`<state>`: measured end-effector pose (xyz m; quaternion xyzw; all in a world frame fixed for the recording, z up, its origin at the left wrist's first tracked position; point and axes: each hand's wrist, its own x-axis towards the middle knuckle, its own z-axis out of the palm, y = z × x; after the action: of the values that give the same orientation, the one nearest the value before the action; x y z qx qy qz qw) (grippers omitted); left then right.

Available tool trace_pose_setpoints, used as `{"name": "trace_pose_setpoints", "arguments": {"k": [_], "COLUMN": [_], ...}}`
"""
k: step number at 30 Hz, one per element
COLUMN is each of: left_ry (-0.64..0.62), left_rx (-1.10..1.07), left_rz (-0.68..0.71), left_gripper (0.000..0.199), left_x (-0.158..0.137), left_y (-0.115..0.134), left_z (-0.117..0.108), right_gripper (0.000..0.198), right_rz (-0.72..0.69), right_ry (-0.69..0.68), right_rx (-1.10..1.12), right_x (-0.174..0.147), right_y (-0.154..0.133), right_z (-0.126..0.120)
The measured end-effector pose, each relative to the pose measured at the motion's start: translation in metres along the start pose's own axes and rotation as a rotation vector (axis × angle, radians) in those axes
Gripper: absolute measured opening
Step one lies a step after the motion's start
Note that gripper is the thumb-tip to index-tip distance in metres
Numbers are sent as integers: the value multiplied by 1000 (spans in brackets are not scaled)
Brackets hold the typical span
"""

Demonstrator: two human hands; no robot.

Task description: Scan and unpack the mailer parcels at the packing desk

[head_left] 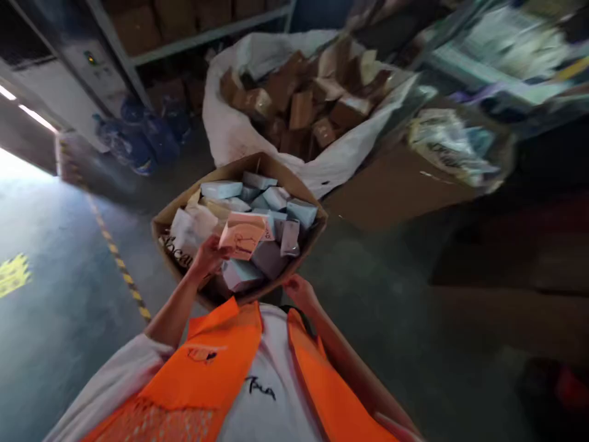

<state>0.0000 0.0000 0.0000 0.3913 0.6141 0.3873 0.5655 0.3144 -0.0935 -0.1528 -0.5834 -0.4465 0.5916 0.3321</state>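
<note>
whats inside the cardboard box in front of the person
Inside the cardboard box: several pale blue boxes, and crumpled white wrapping on the left. The left hand holds a pink box over them. What lies beneath this top layer is covered.

Boxes (pixel 302 212) lie in a carton (pixel 275 167), before a sack (pixel 221 120).

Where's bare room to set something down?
Bare floor shows between the striped tape and yellow patch, and right of the open carton. The carton, packed with small boxes, and the white sack of cardboard behind it are crowded.
</note>
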Motion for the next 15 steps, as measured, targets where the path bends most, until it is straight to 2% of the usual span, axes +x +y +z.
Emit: {"name": "trace_pose_setpoints", "arguments": {"k": [5,8,11,13,15], "left_ry": [-211,-271,-225,-148,-63], "left_rx": [-12,-50,-84,-98,-94], "left_rz": [5,44,150,258,376], "left_gripper": [57,60,64,65,56], "left_x": [16,40,94,144,196], "left_y": [-25,-21,16,61,115], "left_z": [67,107,148,179,212], "right_gripper": [20,19,19,22,26], "right_rz": [1,30,75,102,120], "right_ry": [200,318,432,496,541], "right_rx": [22,37,49,56,67], "right_x": [-8,-21,-42,-56,-70], "right_y": [1,14,38,60,85], "right_z": [-25,-56,-90,-112,-131]}}
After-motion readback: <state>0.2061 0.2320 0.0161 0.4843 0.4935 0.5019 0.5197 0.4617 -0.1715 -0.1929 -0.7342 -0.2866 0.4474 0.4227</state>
